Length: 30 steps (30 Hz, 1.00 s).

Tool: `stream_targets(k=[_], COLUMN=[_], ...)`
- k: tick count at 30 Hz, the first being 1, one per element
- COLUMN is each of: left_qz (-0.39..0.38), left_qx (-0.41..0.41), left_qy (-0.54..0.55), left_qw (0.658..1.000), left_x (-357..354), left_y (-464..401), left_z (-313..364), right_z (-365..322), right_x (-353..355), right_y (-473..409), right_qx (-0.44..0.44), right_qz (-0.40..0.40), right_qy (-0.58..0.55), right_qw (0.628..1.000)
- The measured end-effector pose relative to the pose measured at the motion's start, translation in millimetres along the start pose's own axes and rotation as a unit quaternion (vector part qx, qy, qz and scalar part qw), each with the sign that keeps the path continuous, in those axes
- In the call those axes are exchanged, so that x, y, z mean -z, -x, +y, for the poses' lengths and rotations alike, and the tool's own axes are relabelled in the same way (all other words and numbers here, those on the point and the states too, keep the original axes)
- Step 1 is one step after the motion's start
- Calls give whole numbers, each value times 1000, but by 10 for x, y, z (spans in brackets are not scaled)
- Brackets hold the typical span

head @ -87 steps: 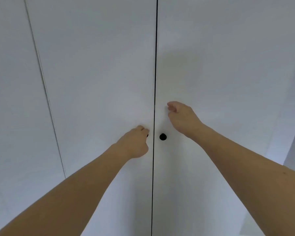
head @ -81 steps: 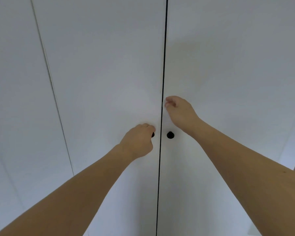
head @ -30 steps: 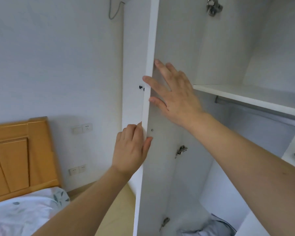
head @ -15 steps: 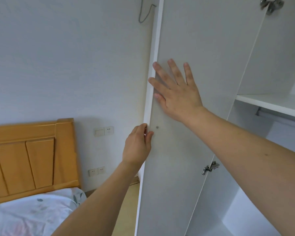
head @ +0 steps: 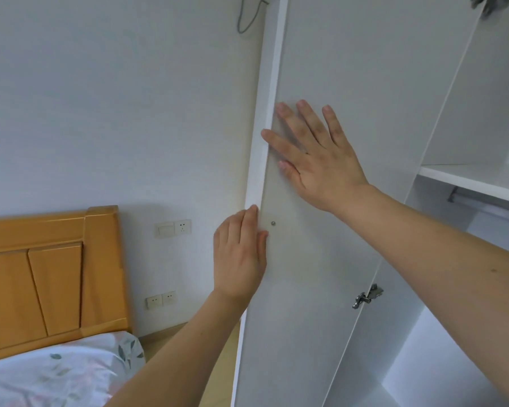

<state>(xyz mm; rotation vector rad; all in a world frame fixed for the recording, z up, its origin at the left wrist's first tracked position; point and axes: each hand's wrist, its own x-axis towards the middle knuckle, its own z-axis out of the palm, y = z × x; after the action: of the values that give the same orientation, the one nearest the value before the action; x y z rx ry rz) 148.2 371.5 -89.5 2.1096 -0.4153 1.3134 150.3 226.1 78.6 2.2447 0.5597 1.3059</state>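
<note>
Wardrobe door (head: 350,83): swung open, with its inner face towards the camera. Its free edge runs down the centre of the view and its hinged side lies to the right.

Left grip (head: 238,257): grasps the free edge of the door at mid height. The thumb lies on the inner face, just beside a small screw head (head: 273,223). The fingers lie along the edge and over its far side.

Right grip (head: 321,160): released, laid flat on the inner face above the left grip. The fingers are straight and spread, and their tips reach close to the free edge.

Hinge (head: 366,298): metal, fixed on the hinged side of the door, lower right.

Wardrobe interior: a white shelf (head: 476,177) with a hanging rail (head: 482,201) just beneath it, at far right.

Left of the door: a white wall with two socket plates (head: 174,229), one set higher than the other. An orange wooden headboard (head: 41,274) stands against the wall. A leaf-patterned sheet (head: 56,374) covers the bed below it.
</note>
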Motion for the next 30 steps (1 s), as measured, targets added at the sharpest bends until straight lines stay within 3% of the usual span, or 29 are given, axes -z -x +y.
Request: stream_targets(k=[3,7,15,21,30], left_qz=[47,36,-99,-182,-300], left_qx=[-77,-122,-142,-156,-242], left_qy=[-21,36,161,219,326], left_qw=[996,991,972,946,863], left_x=[-36,-182,-617,-925,-1503], left_y=[-88,-235,-24,277,604], left_z=[222,763,1997,2793,3698], right_z=[226,737,1789,2120,2442], right_x=[82,305,1044,1429,1638], right_y=[173,574,1536,2113,2730], right_qx=[-55,-94,-180,-196,-254], right_qz=[-23,-66,-158,-191,-268], right_qy=[1,62,204,274,379], right_qw=[998,991,949,922,848])
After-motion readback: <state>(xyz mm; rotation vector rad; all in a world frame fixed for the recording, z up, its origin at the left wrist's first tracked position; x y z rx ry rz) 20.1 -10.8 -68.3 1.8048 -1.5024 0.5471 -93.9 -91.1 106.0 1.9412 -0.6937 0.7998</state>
